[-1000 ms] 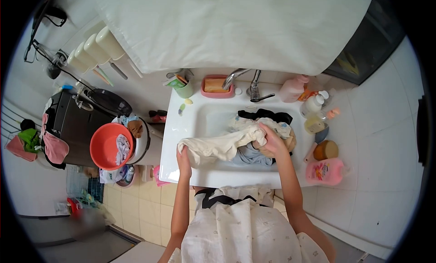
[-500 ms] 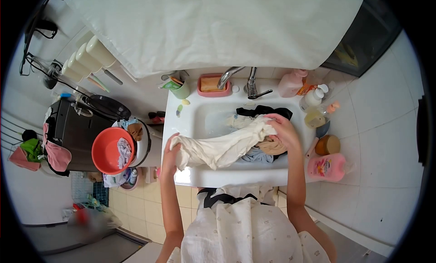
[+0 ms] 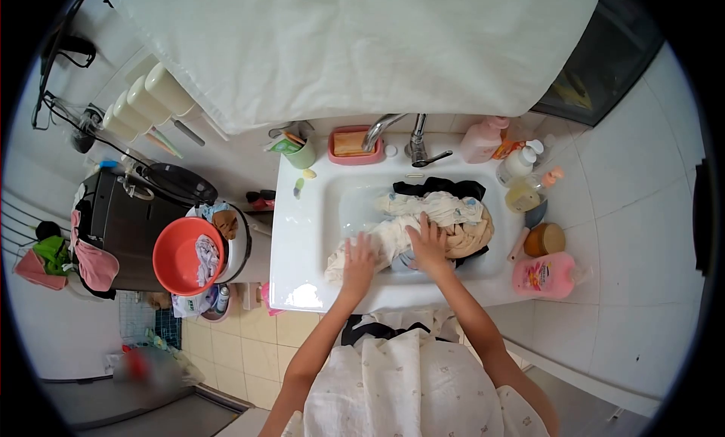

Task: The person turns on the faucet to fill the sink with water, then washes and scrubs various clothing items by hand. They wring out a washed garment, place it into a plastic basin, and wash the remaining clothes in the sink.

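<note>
A wet white garment [image 3: 387, 242] lies bunched across the front left of the white sink [image 3: 302, 210]. My left hand [image 3: 358, 266] rests on its left part, fingers stretched out. Pressing on the garment's right part is my right hand [image 3: 427, 245], with its fingers spread. Behind and to the right, other laundry is heaped in the basin: a black cloth [image 3: 442, 186], a patterned white cloth [image 3: 445, 208] and a beige cloth [image 3: 472, 237]. A bit of light blue cloth shows beside my right hand, mostly covered.
A chrome faucet [image 3: 418, 144] stands behind the basin, near a pink soap dish [image 3: 355, 160] and a green cup [image 3: 302, 156]. Pump bottles [image 3: 485, 139] and a pink bottle [image 3: 542, 276] line the right rim. To the left is a red basin [image 3: 174, 259] holding cloth.
The white garment, held up stretched between both hands before, is now down in the sink. My hands have moved closer together, lower, and their fingers have opened.
</note>
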The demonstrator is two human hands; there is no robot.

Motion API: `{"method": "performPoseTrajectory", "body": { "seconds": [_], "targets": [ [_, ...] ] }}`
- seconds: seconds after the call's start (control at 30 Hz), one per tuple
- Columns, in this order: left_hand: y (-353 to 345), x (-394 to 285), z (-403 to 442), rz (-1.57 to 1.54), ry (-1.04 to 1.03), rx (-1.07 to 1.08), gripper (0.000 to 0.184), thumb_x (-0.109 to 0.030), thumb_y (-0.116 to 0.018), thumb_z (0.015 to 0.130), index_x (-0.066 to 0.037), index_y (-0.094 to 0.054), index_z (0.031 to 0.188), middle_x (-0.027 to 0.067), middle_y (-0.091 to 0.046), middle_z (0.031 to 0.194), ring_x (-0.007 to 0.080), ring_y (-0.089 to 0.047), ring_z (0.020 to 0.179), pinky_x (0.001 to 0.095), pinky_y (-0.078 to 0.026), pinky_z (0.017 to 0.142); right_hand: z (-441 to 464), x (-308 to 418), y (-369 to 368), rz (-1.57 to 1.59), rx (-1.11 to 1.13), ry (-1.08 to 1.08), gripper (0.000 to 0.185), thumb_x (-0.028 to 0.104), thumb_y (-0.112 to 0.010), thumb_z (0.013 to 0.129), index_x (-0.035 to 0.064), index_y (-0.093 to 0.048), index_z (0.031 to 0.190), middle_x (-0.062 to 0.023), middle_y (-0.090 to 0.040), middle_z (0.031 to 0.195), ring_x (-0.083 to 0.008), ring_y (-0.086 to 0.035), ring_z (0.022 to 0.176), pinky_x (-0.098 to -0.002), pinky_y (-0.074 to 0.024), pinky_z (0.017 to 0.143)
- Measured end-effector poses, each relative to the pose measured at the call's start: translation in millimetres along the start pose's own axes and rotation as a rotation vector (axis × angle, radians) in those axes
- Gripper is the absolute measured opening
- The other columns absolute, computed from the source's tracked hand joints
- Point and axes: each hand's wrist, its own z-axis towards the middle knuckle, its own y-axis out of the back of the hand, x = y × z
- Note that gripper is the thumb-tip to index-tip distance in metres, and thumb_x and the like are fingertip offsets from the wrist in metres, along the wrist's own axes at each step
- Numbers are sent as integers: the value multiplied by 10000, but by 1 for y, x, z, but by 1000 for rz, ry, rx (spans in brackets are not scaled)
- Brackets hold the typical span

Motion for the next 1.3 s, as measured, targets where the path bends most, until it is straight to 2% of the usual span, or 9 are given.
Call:
{"method": "performPoseTrajectory", "body": {
  "seconds": [0.13, 0.37, 0.43, 0.6, 0.7, 0.77, 1.03, 1.2, 1.3],
  "targets": [
    [-50, -12, -6, -186, 92, -44, 305, -135, -480, 733, -35, -498, 1020, 137, -405, 1207, 318, -331, 1162, 455, -220, 976, 12, -7, -13, -93, -278, 79, 278, 73, -583, 632, 85, -528, 904, -135, -390, 1172, -305, -389, 1039, -495, -294, 826],
    [-44, 23, 1, -375, 171, -113, 329, -109, -564, 657, -44, -492, 971, 107, -510, 1016, 287, -468, 967, 474, -296, 881, 18, -24, 24, 273, -191, -54, 270, 50, -617, 608, 14, -551, 867, -136, -546, 977, -281, -507, 932, -358, -378, 789],
    [-37, 36, 2, -814, 303, -113, 255, -89, -565, 693, -47, -491, 934, 118, -553, 843, 317, -515, 809, 451, -346, 826, 15, -31, 42, 570, -154, -148, 252, 56, -606, 634, -24, -557, 868, -155, -585, 850, -284, -560, 812, -306, -424, 710],
    [4, 56, 0, -832, 244, -231, 127, -119, -496, 816, -22, -494, 898, 145, -573, 830, 360, -520, 775, 375, -417, 714, 7, -42, 72, 638, -176, -164, 227, 80, -566, 687, -12, -563, 895, -145, -586, 816, -265, -572, 774, -298, -433, 688],
    [36, 59, 1, -968, 339, -308, 134, -125, -479, 839, -27, -482, 930, 156, -569, 850, 287, -543, 765, 346, -417, 711, 4, -35, 88, 847, -123, -176, 190, 61, -521, 759, -7, -526, 937, -54, -562, 844, -142, -525, 757, -248, -417, 689],
    [79, 59, 5, -1168, 474, -197, 117, -100, -434, 870, -31, -437, 965, 58, -530, 799, 102, -488, 751, 216, -383, 703, 7, -29, 95, 1006, -64, -170, 174, 51, -499, 777, -4, -523, 941, -40, -555, 841, -121, -516, 770, -236, -411, 703],
    [137, 69, 0, -1464, 405, -506, 111, -119, -417, 880, -47, -411, 964, 23, -466, 807, 77, -425, 712, 201, -371, 679, 4, 22, 143, 1415, -141, -273, 195, -32, -418, 779, 12, -504, 948, -8, -521, 892, -79, -475, 839, -206, -383, 739],
    [154, 68, 0, -1604, 391, -538, 107, -91, -420, 874, -44, -426, 970, 6, -475, 788, 59, -431, 707, 180, -364, 653, 7, 13, 147, 1588, -93, -71, 342, -72, -342, 679, 77, -492, 948, 11, -464, 924, -76, -453, 856, -207, -376, 764],
    [130, 69, 17, -1558, 509, -420, 90, -81, -451, 860, -34, -456, 937, -18, -474, 748, 27, -418, 659, 163, -349, 588, 23, 32, 125, 1523, 44, -260, 291, -26, -346, 720, 86, -491, 946, 6, -474, 900, -81, -464, 842, -232, -402, 702]
  ]
}}
